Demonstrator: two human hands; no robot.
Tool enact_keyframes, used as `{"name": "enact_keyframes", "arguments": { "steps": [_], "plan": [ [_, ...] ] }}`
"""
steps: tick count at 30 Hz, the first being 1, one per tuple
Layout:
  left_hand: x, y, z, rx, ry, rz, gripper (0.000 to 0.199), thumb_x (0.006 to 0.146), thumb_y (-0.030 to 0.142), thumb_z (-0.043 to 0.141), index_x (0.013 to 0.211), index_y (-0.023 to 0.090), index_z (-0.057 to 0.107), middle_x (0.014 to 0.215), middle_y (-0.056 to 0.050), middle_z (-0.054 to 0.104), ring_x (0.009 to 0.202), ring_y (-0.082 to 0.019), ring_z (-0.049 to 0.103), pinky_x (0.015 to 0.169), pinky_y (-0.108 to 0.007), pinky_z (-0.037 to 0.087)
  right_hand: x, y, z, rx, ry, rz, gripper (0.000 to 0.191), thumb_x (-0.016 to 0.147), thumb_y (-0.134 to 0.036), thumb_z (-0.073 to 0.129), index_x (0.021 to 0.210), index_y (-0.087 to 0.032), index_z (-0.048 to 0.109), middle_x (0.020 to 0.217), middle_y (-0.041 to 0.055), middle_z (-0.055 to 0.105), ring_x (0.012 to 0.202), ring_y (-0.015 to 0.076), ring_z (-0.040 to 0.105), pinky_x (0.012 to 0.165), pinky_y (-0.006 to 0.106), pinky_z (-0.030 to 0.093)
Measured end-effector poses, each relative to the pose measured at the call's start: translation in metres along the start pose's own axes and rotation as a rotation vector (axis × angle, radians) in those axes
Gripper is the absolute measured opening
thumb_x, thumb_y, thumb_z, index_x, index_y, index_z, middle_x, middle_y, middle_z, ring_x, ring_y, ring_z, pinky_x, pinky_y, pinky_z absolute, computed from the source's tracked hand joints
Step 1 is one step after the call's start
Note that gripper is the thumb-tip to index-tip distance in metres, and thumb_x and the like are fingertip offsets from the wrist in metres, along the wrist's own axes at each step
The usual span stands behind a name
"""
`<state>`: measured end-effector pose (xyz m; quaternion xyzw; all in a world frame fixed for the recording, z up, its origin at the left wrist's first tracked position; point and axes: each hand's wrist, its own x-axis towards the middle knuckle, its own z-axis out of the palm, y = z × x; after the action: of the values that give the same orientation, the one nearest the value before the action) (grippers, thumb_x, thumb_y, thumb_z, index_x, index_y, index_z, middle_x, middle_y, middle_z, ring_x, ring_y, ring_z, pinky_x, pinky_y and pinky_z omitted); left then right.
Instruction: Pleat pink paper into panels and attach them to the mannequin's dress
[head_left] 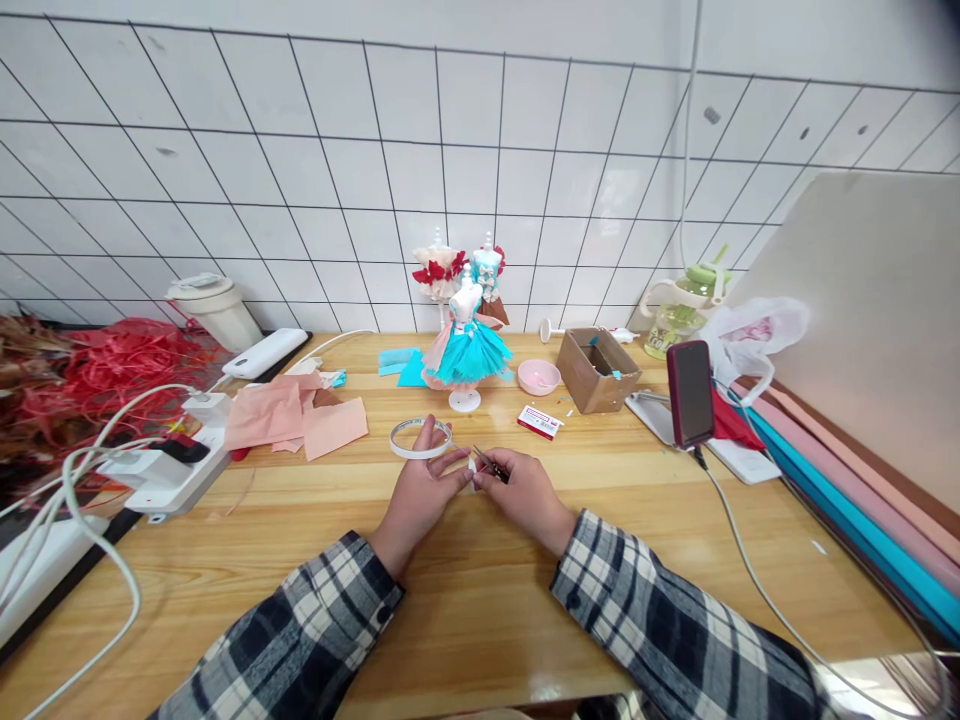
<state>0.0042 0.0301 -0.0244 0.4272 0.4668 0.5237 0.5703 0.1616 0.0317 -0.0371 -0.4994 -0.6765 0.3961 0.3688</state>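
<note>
My left hand (421, 492) has a white ring-shaped roll of tape (429, 452) hooked over its fingers. Its thumb and a finger pinch a small white piece (472, 466) at the middle of the desk. Touching that same piece from the right, my right hand (525, 490) is closed around small dark metal scissors (491, 464), whose tips point up and left. Behind the hands stands a small dress form in a turquoise and peach skirt (469, 350). A red and white box (540, 422) lies just beyond my right hand.
Peach fabric pieces (335, 428), a power strip (176, 480) and cables lie left. Toward the right are a pink bowl (538, 377), a cardboard box (598, 370), an upright phone (691, 393) with its cable, and fabric rolls (862, 520). Two more dress forms stand behind.
</note>
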Motion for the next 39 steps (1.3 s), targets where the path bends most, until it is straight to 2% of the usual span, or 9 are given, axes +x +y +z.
{"name": "enact_keyframes", "arguments": {
  "steps": [4, 8, 16, 19, 24, 28, 30, 33, 39],
  "plan": [
    [-0.002, 0.001, 0.000, 0.016, 0.006, -0.029, 0.105, 0.061, 0.017, 0.080, 0.147, 0.033, 0.022, 0.149, -0.015, 0.031, 0.111, -0.025, 0.060, 0.090, -0.042, 0.053, 0.000, 0.000, 0.000, 0.074, -0.004, 0.011, 0.015, 0.077, -0.026, 0.061, 0.091, -0.020, 0.064, 0.077, -0.0004, 0.068, 0.071, 0.0142, 0.062, 0.068, 0.025, 0.047],
    [-0.003, -0.001, 0.000, -0.018, 0.000, -0.015, 0.100, 0.065, 0.018, 0.078, 0.147, 0.034, 0.022, 0.148, -0.014, 0.032, 0.119, -0.027, 0.054, 0.096, -0.046, 0.049, 0.000, 0.001, 0.000, 0.119, -0.027, -0.009, 0.013, 0.078, -0.024, 0.060, 0.089, -0.019, 0.065, 0.079, 0.0007, 0.069, 0.075, 0.0150, 0.063, 0.072, 0.027, 0.048],
    [0.000, -0.003, -0.003, -0.046, -0.026, -0.032, 0.106, 0.062, 0.020, 0.079, 0.148, 0.031, 0.019, 0.150, -0.015, 0.030, 0.117, -0.028, 0.056, 0.098, -0.048, 0.046, 0.001, 0.000, 0.002, 0.280, -0.062, 0.010, 0.019, 0.078, -0.027, 0.062, 0.093, -0.017, 0.065, 0.087, 0.0027, 0.071, 0.079, 0.0153, 0.066, 0.075, 0.027, 0.051],
    [-0.001, -0.001, -0.002, -0.032, -0.029, -0.059, 0.110, 0.061, 0.019, 0.080, 0.149, 0.030, 0.016, 0.151, -0.015, 0.028, 0.118, -0.028, 0.055, 0.096, -0.046, 0.048, 0.001, 0.001, -0.001, 0.190, -0.033, -0.019, 0.020, 0.079, -0.027, 0.062, 0.096, -0.018, 0.066, 0.093, 0.0036, 0.072, 0.083, 0.0167, 0.066, 0.078, 0.029, 0.051],
    [-0.003, 0.001, 0.000, -0.069, -0.046, -0.104, 0.110, 0.059, 0.016, 0.080, 0.148, 0.031, 0.018, 0.151, -0.014, 0.028, 0.118, -0.027, 0.055, 0.096, -0.043, 0.048, 0.000, 0.003, -0.007, -0.130, 0.056, -0.075, 0.018, 0.082, -0.025, 0.061, 0.098, -0.022, 0.068, 0.098, 0.0031, 0.073, 0.086, 0.0191, 0.066, 0.078, 0.031, 0.049],
    [-0.002, 0.000, 0.000, -0.104, -0.030, -0.094, 0.108, 0.058, 0.013, 0.079, 0.147, 0.030, 0.020, 0.151, -0.014, 0.029, 0.118, -0.027, 0.056, 0.099, -0.043, 0.045, 0.001, 0.000, -0.010, -0.192, 0.136, -0.104, 0.018, 0.082, -0.029, 0.060, 0.097, -0.021, 0.068, 0.097, 0.0046, 0.072, 0.085, 0.0189, 0.064, 0.074, 0.029, 0.047],
    [0.001, -0.001, -0.002, -0.114, 0.004, -0.064, 0.107, 0.059, 0.013, 0.078, 0.147, 0.029, 0.020, 0.151, -0.014, 0.028, 0.118, -0.026, 0.056, 0.101, -0.043, 0.044, 0.000, -0.005, -0.012, -0.205, 0.187, -0.108, 0.020, 0.085, -0.036, 0.057, 0.089, -0.019, 0.066, 0.088, 0.0052, 0.070, 0.079, 0.0181, 0.062, 0.069, 0.027, 0.044],
    [0.004, -0.003, -0.005, -0.114, 0.060, -0.023, 0.102, 0.063, 0.015, 0.077, 0.146, 0.030, 0.020, 0.151, -0.012, 0.028, 0.119, -0.024, 0.055, 0.102, -0.043, 0.042, -0.005, -0.013, -0.011, -0.159, 0.084, -0.073, 0.039, 0.093, -0.047, 0.040, 0.073, -0.019, 0.058, 0.067, 0.0012, 0.060, 0.064, 0.0148, 0.054, 0.060, 0.026, 0.039],
    [0.005, -0.004, -0.008, -0.084, 0.056, 0.010, 0.096, 0.065, 0.015, 0.075, 0.145, 0.035, 0.025, 0.151, -0.010, 0.029, 0.123, -0.025, 0.052, 0.101, -0.043, 0.044, -0.013, -0.012, 0.001, 0.010, -0.132, 0.011, 0.043, 0.098, -0.048, 0.024, 0.075, -0.021, 0.047, 0.066, -0.0014, 0.052, 0.063, 0.0133, 0.049, 0.060, 0.026, 0.037]
  ]
}}
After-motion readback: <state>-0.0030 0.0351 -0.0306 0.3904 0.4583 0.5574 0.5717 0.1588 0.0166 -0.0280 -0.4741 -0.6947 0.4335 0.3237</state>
